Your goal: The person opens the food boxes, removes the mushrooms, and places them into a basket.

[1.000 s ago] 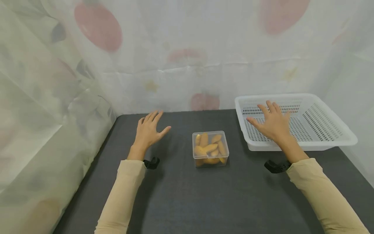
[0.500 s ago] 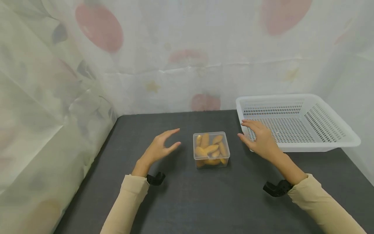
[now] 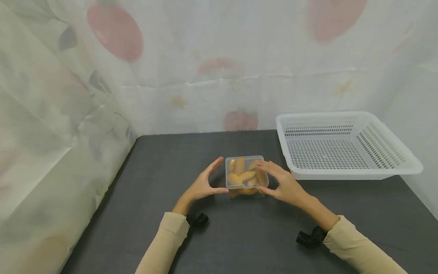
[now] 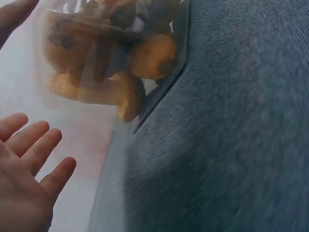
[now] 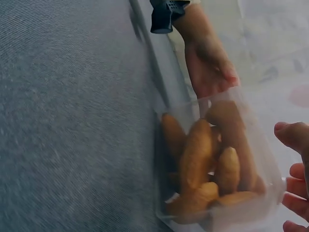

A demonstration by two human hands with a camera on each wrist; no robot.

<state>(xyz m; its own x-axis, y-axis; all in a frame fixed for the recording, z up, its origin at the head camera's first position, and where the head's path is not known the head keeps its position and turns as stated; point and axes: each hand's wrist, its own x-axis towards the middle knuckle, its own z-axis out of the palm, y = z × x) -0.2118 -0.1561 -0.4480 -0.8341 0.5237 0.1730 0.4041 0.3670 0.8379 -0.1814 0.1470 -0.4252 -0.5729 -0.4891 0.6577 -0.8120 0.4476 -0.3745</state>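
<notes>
A clear lidded plastic box stands on the dark tabletop, filled with several yellow-brown oblong pieces whose kind I cannot tell. My left hand is at the box's left side, thumb near its front left corner; the left wrist view shows these fingers spread. From the right, my right hand reaches over the box's right edge in the head view, thumb and fingers apart. The right wrist view has its thumb and fingers close beside the box wall; whether they touch is unclear.
A white perforated basket with nothing in it stands at the back right of the dark table. Patterned curtains rise behind the table and along its left side. Black cameras sit on both wrists.
Both hands have come down and inward to the box, the right one from over the basket, the left one from the table's back left. The box and basket stay in place.
</notes>
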